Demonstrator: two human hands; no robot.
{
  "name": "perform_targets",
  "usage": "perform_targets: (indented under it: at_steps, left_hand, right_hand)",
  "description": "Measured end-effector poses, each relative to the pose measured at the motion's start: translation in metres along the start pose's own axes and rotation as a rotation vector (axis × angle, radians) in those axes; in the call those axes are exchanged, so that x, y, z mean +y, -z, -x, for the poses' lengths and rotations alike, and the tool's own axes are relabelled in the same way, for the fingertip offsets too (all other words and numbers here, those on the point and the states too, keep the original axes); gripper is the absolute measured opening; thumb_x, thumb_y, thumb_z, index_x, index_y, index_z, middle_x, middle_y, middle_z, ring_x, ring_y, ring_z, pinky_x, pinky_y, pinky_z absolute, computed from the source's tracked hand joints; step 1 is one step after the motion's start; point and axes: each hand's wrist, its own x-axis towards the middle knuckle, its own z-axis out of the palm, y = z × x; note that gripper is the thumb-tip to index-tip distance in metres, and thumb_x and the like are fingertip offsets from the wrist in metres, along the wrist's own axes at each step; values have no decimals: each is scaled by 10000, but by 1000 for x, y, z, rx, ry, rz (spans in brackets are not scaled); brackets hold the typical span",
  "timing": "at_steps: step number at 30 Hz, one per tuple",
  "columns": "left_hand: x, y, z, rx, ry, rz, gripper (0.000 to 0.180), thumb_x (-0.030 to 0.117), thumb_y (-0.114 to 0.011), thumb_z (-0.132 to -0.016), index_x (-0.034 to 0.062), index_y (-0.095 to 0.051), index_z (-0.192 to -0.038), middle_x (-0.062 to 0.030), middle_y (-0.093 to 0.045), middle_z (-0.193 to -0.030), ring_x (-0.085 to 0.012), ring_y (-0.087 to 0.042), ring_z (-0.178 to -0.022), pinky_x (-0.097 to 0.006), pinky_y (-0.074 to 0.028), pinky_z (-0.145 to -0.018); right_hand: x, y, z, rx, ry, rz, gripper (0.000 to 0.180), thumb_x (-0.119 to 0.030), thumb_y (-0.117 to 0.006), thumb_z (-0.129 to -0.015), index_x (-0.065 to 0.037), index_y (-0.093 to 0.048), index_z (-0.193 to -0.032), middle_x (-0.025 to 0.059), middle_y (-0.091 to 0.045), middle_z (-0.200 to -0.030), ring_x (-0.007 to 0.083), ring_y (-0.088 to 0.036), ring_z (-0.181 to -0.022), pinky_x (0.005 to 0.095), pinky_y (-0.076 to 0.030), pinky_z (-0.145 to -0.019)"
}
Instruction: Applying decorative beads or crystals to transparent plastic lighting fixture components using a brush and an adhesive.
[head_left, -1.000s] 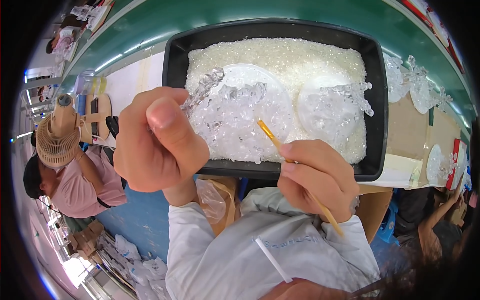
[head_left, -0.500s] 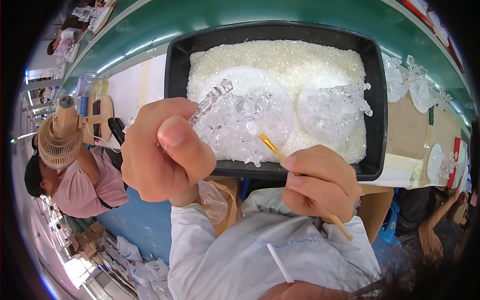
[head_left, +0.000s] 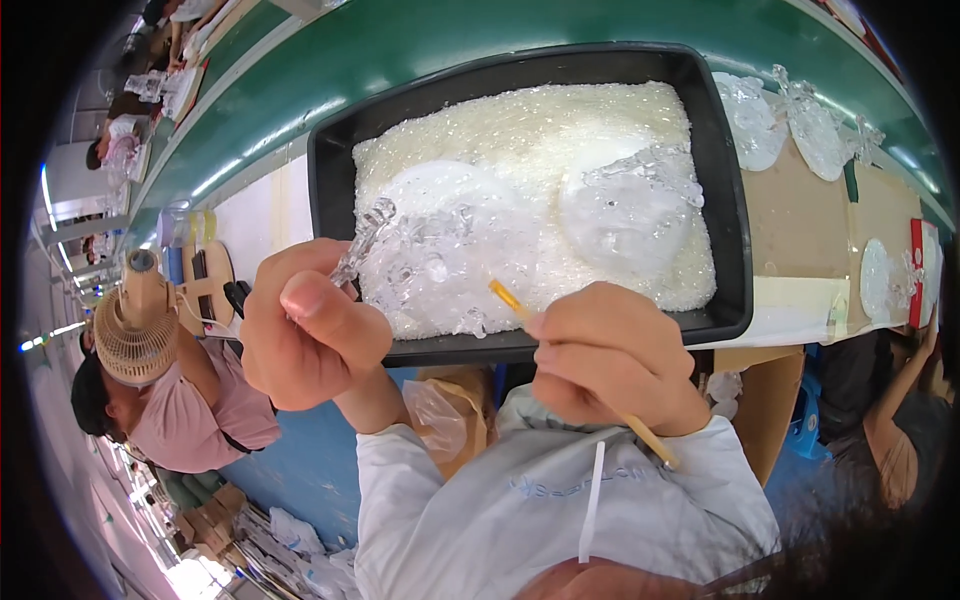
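Head view showed the left hand (head_left: 310, 335) pinching a clear sparkly piece (head_left: 365, 240) (very shiny) while the right hand (head_left: 610, 360) gripped a thin yellow stick (head_left: 510, 297) above the black tray (head_left: 725, 250).

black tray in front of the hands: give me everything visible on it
The black tray is a deep, rectangular bin with rounded corners, of what looks like matte plastic. It lies flat, its far edge on the green surface. It is filled nearly to the rim with small clear beads, on which two white round discs bear clear crystal-like pieces. The right hand overlaps its near rim, pointing a thin yellow stick in; the left hand holds a clear piece over its left corner.
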Motion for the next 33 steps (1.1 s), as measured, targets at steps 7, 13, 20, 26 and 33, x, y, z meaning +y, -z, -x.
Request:
perform_targets:
  at_steps: [7, 13, 20, 26, 33]
  left_hand:
    - [-9, -3, -8, -58, 42, -62, 384, 229, -536, -1008, -2, -660, -727, -66, -668, -649, -115, -511, -445, -243, -363, -433]
    - [-35, -49, -96, -201, 31, -307, 311, 285, -520, -1007, 25, -669, -921, -179, -662, -737, -300, -661, -644, -379, -486, -577]
    - [-126, -216, -134, -481, -201, -212, 234, 206, -530, -973, -7, -610, -917, -256, -655, -827, -440, -645, -785, -527, -494, -685]
    - [-165, -289, -80, -787, -71, -139, 288, 242, -558, -955, 24, -579, -1141, -286, -676, -942, -472, -647, -929, -546, -512, -823]
    - [-18, -159, -66, -965, -275, 121, 214, 120, -546, -924, 13, -596, -1102, -219, -643, -946, -409, -620, -946, -473, -501, -864]
  right_hand:
    - [0, 6, 3, 139, 140, -40, 125, 6, -710, -744, 30, -650, -851, 169, -674, -843, 281, -672, -637, 332, -553, -551]
    - [-3, 54, 22, 193, 207, 94, 168, -9, -691, -748, 1, -636, -906, 156, -681, -857, 254, -659, -624, 317, -530, -532]
    - [-29, 107, -20, 24, 55, 530, 155, -89, -606, -883, -18, -656, -1011, 160, -688, -993, 311, -669, -788, 380, -546, -686]
    - [20, 81, -73, -296, -152, 815, 261, -75, -632, -838, -84, -634, -1099, 113, -688, -1029, 316, -669, -905, 411, -542, -694]
    - [30, 103, -52, -562, -259, 839, 158, -189, -674, -882, -76, -571, -924, 93, -626, -746, 334, -648, -694, 444, -499, -574]
